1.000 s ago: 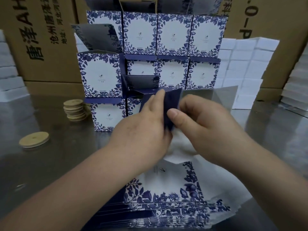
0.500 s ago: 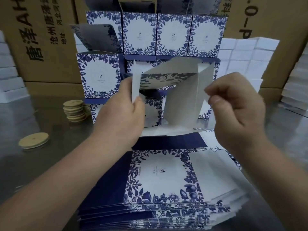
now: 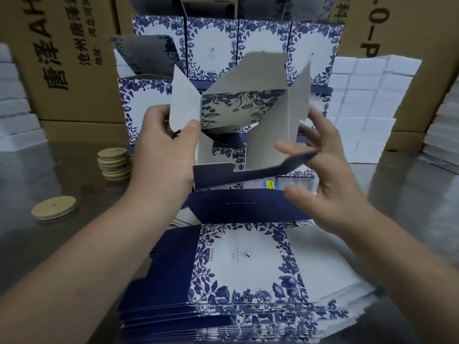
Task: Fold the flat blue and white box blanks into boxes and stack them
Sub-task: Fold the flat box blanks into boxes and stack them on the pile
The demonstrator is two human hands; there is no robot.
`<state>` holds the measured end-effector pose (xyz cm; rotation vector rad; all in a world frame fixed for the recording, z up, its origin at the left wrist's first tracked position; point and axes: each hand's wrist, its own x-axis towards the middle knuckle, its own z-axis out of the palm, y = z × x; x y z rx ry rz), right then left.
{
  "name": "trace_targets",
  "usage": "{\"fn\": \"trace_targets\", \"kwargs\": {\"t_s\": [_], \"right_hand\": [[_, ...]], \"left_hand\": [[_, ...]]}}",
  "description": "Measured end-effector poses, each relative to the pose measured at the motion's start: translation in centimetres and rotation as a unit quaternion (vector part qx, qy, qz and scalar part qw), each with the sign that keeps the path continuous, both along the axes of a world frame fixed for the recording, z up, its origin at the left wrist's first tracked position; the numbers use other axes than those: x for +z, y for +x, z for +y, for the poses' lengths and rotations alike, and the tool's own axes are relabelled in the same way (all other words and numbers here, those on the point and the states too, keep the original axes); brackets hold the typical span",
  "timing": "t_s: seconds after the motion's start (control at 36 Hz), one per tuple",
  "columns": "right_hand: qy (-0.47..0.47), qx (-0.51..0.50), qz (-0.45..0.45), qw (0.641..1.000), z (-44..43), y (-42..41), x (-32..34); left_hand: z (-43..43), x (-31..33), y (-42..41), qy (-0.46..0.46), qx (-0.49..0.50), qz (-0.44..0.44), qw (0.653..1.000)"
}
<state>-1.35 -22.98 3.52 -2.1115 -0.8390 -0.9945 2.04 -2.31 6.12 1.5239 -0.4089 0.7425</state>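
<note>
Between the two hands, lifted above the work surface, a half-opened blue and white cardboard box blank [image 3: 270, 120] is being held as a hollow tube. Its open mouth is facing the person, so the tube's axis is running away from the grip towards the back. Its plain grey flaps are pointing upward and outward, and an inner floral-printed wall is showing.

The left hand [image 3: 164, 150] is pinching the grey flap on its side, with the thumb [image 3: 191, 130] pressing the front face and the fingers curling behind. The right hand [image 3: 330, 184] is spreading its mostly straight fingers at the opposite side. It is touching the tip of a long dark blue flap [image 3: 263, 171], which is stretching crosswise from one hand to the other under the tube.

Directly below the grip, a pile of flat blue and white blanks [image 3: 243, 264] is lying on the shiny metal table [image 3: 49, 244]. Behind the grip, a wall of folded blue and white boxes [image 3: 211, 45] is standing stacked in rows. Left of the left hand, a stack of round wooden discs [image 3: 114, 163] is sitting, with a single wooden disc [image 3: 53, 207] lying nearer the person.
</note>
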Motion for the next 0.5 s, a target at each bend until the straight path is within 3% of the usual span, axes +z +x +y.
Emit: {"fn": "trace_targets", "kwargs": {"t_s": [0.14,0.28,0.5], "right_hand": [[-0.035,-0.036,0.02,0.999,0.1,0.2,0.0],[0.006,-0.065,0.081,0.995,0.7,0.1,0.2],[-0.004,-0.114,0.045,0.992,1.2,-0.6,0.4]], "left_hand": [[-0.2,-0.3,-0.4,0.004,-0.004,-0.074,0.997],[-0.7,-0.7,-0.8,-0.023,-0.046,-0.136,0.989],[-0.8,-1.0,-0.9,-0.006,-0.039,-0.233,0.972]]}}
